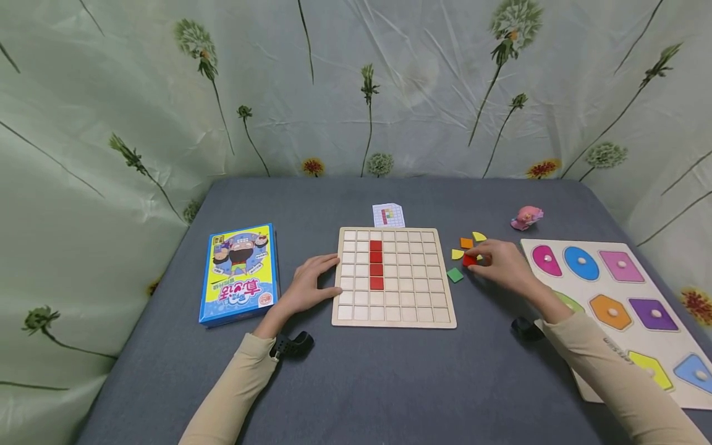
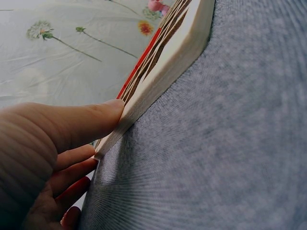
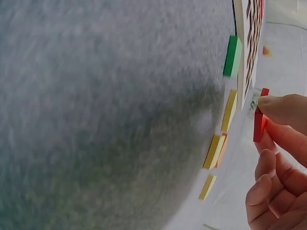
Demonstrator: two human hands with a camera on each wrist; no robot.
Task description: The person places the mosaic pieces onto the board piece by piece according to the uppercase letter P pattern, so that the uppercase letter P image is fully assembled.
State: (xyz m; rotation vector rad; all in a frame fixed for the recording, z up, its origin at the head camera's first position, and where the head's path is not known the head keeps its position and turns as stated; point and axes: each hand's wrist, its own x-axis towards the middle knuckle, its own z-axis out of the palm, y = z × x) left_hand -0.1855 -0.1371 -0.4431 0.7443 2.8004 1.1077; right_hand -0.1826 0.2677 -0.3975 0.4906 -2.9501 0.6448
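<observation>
A wooden grid board (image 1: 414,314) lies in the middle of the table, with a column of several red square tiles (image 1: 376,270) in its cells. My left hand (image 1: 303,285) rests against the board's left edge, thumb and fingers spread along it; the left wrist view shows the thumb (image 2: 91,122) on the rim. To the right of the board, my right hand (image 1: 505,264) pinches a red square tile (image 3: 259,125) between thumb and fingers. Around it lie a green tile (image 1: 455,275), an orange tile (image 1: 466,243) and several yellow pieces (image 3: 230,111).
Behind the board sits a small card (image 1: 389,216) printed with a coloured grid pattern. At left lies a blue and yellow box (image 1: 239,272). A pink figurine (image 1: 526,217) stands at the back right, near a large shape puzzle board (image 1: 585,289) under my right forearm.
</observation>
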